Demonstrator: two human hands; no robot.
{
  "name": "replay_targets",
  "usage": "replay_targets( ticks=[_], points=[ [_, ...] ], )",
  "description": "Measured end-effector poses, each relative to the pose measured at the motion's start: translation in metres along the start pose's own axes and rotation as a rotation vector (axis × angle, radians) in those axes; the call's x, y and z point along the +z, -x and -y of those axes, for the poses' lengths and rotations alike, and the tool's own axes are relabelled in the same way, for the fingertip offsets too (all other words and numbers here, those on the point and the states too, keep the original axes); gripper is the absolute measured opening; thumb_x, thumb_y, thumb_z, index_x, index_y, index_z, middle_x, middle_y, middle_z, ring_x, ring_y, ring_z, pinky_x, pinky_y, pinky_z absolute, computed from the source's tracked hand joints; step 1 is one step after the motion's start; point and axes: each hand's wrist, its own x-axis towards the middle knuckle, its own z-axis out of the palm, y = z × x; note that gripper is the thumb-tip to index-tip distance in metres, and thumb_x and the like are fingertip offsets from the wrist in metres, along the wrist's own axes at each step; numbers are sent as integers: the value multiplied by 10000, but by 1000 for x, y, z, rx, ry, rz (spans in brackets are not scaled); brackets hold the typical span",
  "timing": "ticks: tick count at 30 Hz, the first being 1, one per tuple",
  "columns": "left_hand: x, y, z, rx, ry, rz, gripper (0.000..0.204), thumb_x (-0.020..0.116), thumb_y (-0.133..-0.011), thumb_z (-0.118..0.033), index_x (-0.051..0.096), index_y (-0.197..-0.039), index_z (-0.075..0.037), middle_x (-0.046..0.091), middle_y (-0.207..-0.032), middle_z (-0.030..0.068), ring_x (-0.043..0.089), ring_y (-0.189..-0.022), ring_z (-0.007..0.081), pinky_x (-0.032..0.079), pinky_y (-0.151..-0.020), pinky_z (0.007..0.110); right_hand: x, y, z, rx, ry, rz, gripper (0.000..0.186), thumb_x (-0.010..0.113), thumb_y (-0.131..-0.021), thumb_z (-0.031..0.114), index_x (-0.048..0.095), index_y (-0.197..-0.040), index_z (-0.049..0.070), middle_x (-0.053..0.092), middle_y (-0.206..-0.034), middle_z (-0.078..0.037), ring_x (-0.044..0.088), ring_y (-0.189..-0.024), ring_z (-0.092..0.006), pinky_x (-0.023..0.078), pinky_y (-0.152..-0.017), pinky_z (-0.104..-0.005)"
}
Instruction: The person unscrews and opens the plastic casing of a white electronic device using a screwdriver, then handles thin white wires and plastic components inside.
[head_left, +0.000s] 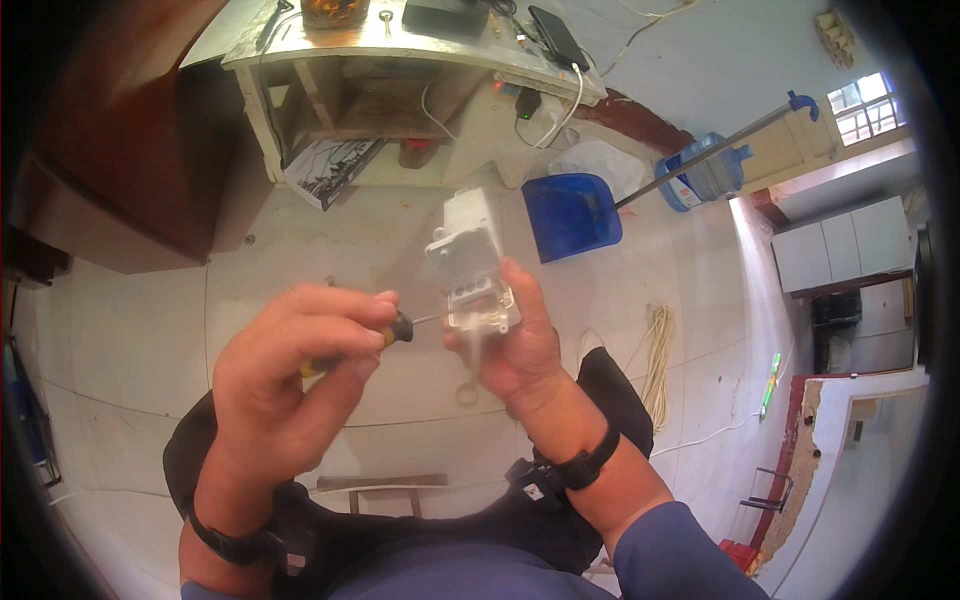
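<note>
While my left hand curls closed around the black-and-yellow handle of a small screwdriver, my right hand grips a white plastic junction box from below and behind, thumb up along its right side. Both are raised in front of me above the tiled floor, not resting on anything. The box lies just right of the screwdriver, and its long axis runs up and away from me, with its open lower part turned toward the tool. The screwdriver's thin shaft points right, almost level, and its tip meets the box's left edge near the terminals. My left wrist is bent inward, fingers bunched over the handle; my right forearm comes up from the lower right, a black band on each wrist. Farther off on the floor sits 1 blue dustpan.
</note>
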Motion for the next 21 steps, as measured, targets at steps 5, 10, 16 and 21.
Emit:
replay_targets(
  ticks=[5, 10, 16, 21],
  points=[
    [13, 3, -5, 185, -268, -14, 275, 638, -781, 156, 613, -996, -13, 697, -1070, 192, 716, -981, 314, 590, -804, 350, 1, -1, -3, -11, -9, -42, 452, 612, -941, 439, 563, -1181, 59, 647, -948, -100, 668, -793, -256, 582, -659, -394],
    [27, 8, 3, 269, -481, 9, 332, 714, -703, 108, 631, -993, -31, 707, -1059, 179, 724, -784, 275, 589, -619, 313, 5, -2, 0, -52, -54, -58, 448, 590, -946, 442, 577, -1160, 48, 663, -1007, -123, 682, -838, -280, 585, -705, -433],
    [37, 12, 1, 196, -548, 69, 359, 710, -669, 103, 654, -998, -28, 684, -1129, 170, 715, -741, 252, 575, -574, 309, -2, -7, 1, -72, -46, -87, 473, 528, -992, 494, 582, -1143, 49, 674, -921, -118, 686, -784, -268, 584, -723, -450],
    [46, 17, 1, 181, -544, 95, 374, 701, -654, 93, 654, -1007, -21, 680, -1134, 183, 712, -716, 248, 569, -556, 302, -2, -10, -1, -76, -33, -90, 521, 480, -1009, 545, 584, -1136, 51, 672, -851, -121, 687, -769, -264, 583, -720, -441]
  ],
)
